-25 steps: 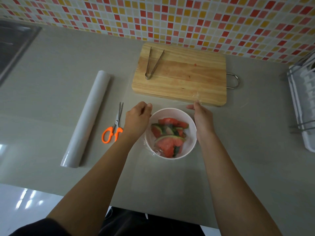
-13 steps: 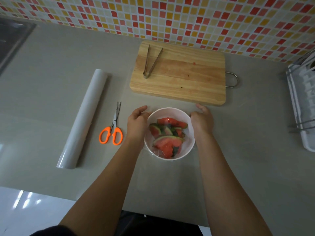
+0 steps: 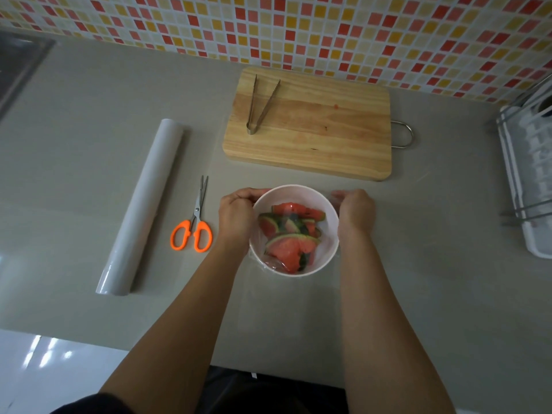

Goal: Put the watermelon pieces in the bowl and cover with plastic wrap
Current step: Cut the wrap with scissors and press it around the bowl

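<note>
Head view, then: what sits in the middle, and how many?

— One white bowl (image 3: 298, 194) on the grey worktop (image 3: 89, 115), near its front edge. Inside lie watermelon pieces (image 3: 288, 246), red with green rind, overlapping. I make out at least four, but no exact count. Clear plastic wrap (image 3: 270, 262) crinkles at the bowl's near-left rim.

— And the hands?

— Two. The left hand (image 3: 236, 216) curls its fingers round the bowl's left rim. The right hand (image 3: 355, 209) curls against the bowl's right side, with film showing at its fingertips.

— Around that?

— One pair of orange-handled scissors (image 3: 192, 231) lies just left of the left hand, and one roll of wrap (image 3: 140, 204) further left. One wooden cutting board (image 3: 313, 135) behind the bowl carries one pair of metal tongs (image 3: 261, 109). One white dish rack (image 3: 525, 180) stands at the far right.
</note>
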